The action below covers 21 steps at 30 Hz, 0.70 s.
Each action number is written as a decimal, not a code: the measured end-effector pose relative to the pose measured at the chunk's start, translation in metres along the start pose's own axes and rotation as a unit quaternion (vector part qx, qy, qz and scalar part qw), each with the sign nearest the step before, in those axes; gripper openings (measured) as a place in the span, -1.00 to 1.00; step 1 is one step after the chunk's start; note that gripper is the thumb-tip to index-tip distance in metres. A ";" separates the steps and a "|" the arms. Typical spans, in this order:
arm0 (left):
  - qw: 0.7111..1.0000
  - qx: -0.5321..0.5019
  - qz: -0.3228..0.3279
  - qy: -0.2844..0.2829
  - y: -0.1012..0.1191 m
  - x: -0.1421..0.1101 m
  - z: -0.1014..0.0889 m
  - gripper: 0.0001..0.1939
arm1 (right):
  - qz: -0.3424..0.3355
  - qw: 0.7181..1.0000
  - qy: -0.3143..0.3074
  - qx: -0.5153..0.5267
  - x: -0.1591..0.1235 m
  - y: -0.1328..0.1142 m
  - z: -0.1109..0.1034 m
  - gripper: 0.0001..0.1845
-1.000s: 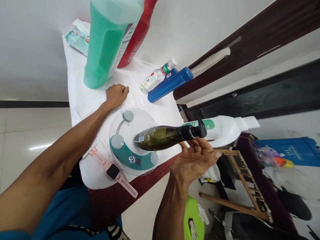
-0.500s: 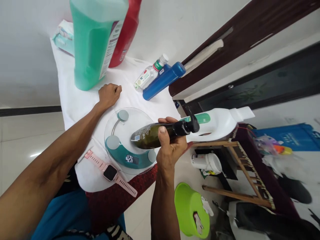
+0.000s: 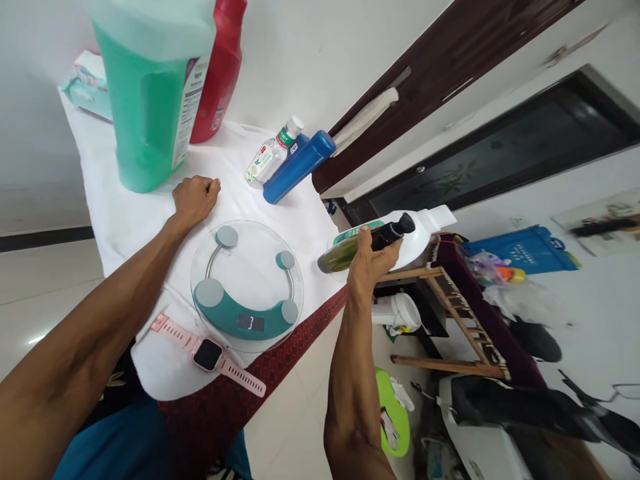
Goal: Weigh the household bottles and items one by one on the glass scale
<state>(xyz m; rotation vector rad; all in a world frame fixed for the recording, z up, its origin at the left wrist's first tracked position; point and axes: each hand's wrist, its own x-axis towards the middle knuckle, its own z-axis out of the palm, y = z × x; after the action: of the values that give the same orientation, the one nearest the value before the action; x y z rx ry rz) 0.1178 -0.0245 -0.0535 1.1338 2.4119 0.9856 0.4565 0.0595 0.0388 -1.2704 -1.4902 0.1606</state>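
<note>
My right hand point(image 3: 369, 264) grips a dark green pump bottle point(image 3: 340, 257) with a black pump top, tilted at the right side of the table. Just behind it is a large white bottle point(image 3: 420, 235) with a green label, partly hidden by the hand and pump bottle. My left hand point(image 3: 195, 199) rests closed in a loose fist on the white cloth, with nothing visible in it. Between my arms lies a round glass scale point(image 3: 250, 267) with a lit display. In front of the scale is a pink-strapped smartwatch point(image 3: 207, 355).
A big jug of green liquid point(image 3: 145, 120), a red bottle point(image 3: 217, 80) and a wipes pack point(image 3: 89, 87) stand at the back left. A clear bottle point(image 3: 267, 160) and a blue bottle point(image 3: 299, 168) stand near the back. A green tub point(image 3: 395, 417) is on the floor.
My right hand has carried the pump bottle off the scale, rightward to beside the white bottle. The display reading has changed. My left hand stays on the cloth; the view has shifted.
</note>
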 end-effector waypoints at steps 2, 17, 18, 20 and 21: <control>1.000 0.002 0.000 -0.004 0.001 0.000 -0.001 -0.51 | 0.022 0.999 0.014 -0.035 0.008 0.016 0.006 -0.55; 1.000 -0.001 -0.008 -0.004 0.003 0.001 0.000 -0.52 | 0.124 0.986 0.049 -0.103 0.022 0.064 0.025 -0.43; 1.000 -0.002 -0.005 -0.004 0.003 0.001 0.000 -0.51 | 0.126 0.985 0.047 -0.110 0.023 0.064 0.024 -0.40; 1.000 -0.002 -0.002 -0.008 0.003 0.001 0.000 -0.51 | 0.128 0.984 0.045 -0.115 0.024 0.062 0.021 -0.36; 1.000 -0.002 0.000 -0.009 0.003 0.000 0.000 -0.51 | 0.128 0.984 0.045 -0.112 0.024 0.062 0.020 -0.35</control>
<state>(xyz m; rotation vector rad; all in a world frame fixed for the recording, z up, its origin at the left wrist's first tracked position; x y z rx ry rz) 0.1189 -0.0230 -0.0515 1.1358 2.3957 0.9750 0.4830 0.1136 0.0046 -1.6298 -1.2896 0.1046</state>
